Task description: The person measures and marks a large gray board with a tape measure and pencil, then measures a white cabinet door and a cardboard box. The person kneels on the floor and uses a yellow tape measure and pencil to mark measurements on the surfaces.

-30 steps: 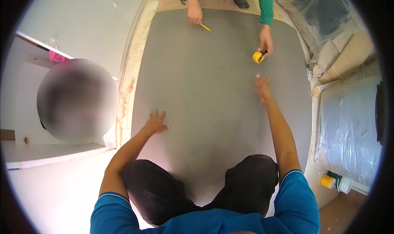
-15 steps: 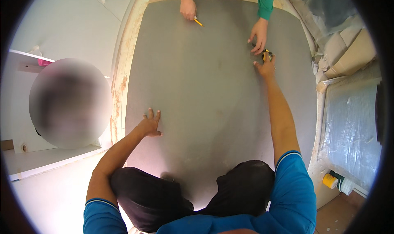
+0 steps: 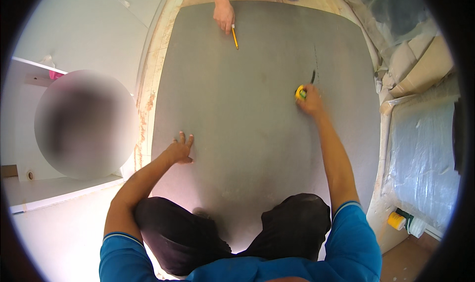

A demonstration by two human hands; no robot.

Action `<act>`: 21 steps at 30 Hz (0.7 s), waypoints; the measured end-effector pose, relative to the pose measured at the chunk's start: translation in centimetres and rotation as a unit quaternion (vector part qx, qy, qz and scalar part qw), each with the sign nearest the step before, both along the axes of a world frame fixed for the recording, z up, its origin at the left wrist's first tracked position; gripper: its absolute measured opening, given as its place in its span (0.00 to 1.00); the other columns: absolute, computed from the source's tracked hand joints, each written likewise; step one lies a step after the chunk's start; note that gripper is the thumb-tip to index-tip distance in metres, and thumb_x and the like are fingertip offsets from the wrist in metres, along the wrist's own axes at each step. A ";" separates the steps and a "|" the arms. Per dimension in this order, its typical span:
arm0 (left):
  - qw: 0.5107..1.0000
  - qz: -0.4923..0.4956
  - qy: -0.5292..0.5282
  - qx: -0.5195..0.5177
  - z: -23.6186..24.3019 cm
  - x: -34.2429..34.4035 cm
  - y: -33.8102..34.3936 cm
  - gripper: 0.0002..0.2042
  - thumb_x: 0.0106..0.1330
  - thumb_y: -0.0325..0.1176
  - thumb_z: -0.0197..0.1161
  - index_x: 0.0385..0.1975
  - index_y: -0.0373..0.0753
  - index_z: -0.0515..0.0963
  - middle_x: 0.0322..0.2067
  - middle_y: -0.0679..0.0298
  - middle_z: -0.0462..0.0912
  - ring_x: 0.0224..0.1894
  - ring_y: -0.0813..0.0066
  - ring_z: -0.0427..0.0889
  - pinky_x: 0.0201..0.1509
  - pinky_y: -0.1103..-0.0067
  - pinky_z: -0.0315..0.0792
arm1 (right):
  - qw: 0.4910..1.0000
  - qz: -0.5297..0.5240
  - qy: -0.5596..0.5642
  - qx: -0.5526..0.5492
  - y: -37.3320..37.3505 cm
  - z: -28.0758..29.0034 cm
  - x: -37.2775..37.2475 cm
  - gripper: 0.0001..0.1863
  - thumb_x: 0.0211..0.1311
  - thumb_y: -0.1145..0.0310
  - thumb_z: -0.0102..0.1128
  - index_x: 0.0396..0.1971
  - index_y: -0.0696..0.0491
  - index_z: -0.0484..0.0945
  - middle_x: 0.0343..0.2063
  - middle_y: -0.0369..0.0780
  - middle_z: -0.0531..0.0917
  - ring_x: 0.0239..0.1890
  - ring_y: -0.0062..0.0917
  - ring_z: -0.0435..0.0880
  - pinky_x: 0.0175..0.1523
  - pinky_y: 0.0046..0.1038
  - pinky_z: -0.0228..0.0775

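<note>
I am kneeling on a large grey board (image 3: 247, 108) that is lying flat and filling the middle of the view. My right hand (image 3: 310, 100) is reaching out toward two o'clock and gripping a yellow tape measure (image 3: 300, 92) against the board. My left hand (image 3: 179, 151) is pressing flat on the board at nine o'clock, fingers spread. At twelve o'clock, another person's hand (image 3: 223, 15) is holding a yellow pencil (image 3: 235, 37) to the board's far edge.

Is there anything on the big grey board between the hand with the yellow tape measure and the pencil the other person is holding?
Nothing visible. The right hand grips the yellow tape measure on the grey board. The board's bare surface stretches from there to the yellow pencil in the other person's hand at the far edge. The left hand rests flat, off to the side.
</note>
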State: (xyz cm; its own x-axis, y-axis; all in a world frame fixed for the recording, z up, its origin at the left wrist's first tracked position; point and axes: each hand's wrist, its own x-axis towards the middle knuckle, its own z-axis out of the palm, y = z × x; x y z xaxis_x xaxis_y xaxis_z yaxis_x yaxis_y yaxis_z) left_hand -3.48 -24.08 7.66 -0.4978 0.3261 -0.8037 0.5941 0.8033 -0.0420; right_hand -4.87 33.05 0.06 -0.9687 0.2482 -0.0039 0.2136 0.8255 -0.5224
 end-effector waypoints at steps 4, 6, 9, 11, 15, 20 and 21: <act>0.999 0.015 -0.025 0.041 0.1 -4.0 -0.7 0.38 0.60 0.52 0.68 0.65 0.33 0.67 0.59 0.39 0.74 0.55 0.39 0.80 0.59 0.58 0.76 | 0.992 0.018 0.031 -0.124 -10.3 2.7 9.8 0.31 0.56 0.56 0.70 0.57 0.55 0.72 0.49 0.50 0.80 0.58 0.47 0.76 0.62 0.44 0.68; 0.995 0.055 -0.004 0.087 0.7 -7.9 1.9 0.26 0.62 0.47 0.66 0.54 0.34 0.77 0.49 0.44 0.83 0.50 0.44 0.83 0.54 0.58 0.77 | 0.994 0.090 -0.009 -0.057 -13.6 3.2 15.1 0.34 0.58 0.55 0.66 0.62 0.55 0.71 0.54 0.49 0.79 0.64 0.47 0.72 0.70 0.52 0.58; 0.957 0.074 0.122 0.251 -0.3 -12.6 6.2 0.21 0.65 0.43 0.63 0.51 0.33 0.79 0.50 0.44 0.82 0.54 0.45 0.81 0.57 0.58 0.75 | 0.989 0.139 0.038 -0.007 -17.2 2.3 18.5 0.33 0.59 0.55 0.64 0.63 0.53 0.71 0.60 0.49 0.74 0.69 0.46 0.66 0.74 0.57 0.47; 0.920 0.078 0.173 0.342 -2.0 -16.3 10.2 0.31 0.65 0.49 0.64 0.63 0.35 0.72 0.62 0.43 0.72 0.63 0.44 0.73 0.67 0.61 0.69 | 0.991 0.118 0.056 0.002 -17.5 1.1 18.9 0.33 0.59 0.55 0.64 0.64 0.52 0.71 0.63 0.47 0.71 0.72 0.45 0.64 0.75 0.56 0.45; 0.856 0.197 0.175 0.445 -4.5 -20.8 18.9 0.42 0.66 0.58 0.63 0.73 0.37 0.59 0.70 0.38 0.58 0.71 0.41 0.63 0.73 0.60 0.62 | 0.993 0.111 0.048 0.014 -17.2 0.5 19.0 0.33 0.60 0.54 0.64 0.64 0.49 0.71 0.67 0.45 0.69 0.73 0.42 0.63 0.76 0.56 0.45; 0.843 0.257 0.163 0.444 -6.6 -25.4 26.4 0.48 0.65 0.64 0.61 0.75 0.36 0.54 0.72 0.32 0.51 0.75 0.40 0.56 0.76 0.60 0.57 | 0.992 0.113 0.054 0.018 -16.5 -0.6 19.1 0.34 0.59 0.53 0.64 0.65 0.46 0.71 0.69 0.44 0.67 0.73 0.39 0.63 0.76 0.56 0.46; 0.840 0.274 0.144 0.445 -6.4 -26.2 27.7 0.49 0.65 0.65 0.61 0.76 0.36 0.53 0.72 0.31 0.50 0.75 0.39 0.54 0.76 0.59 0.56 | 0.992 0.110 0.054 0.025 -16.2 -0.9 19.1 0.34 0.59 0.52 0.65 0.65 0.46 0.72 0.69 0.44 0.67 0.73 0.39 0.63 0.76 0.55 0.46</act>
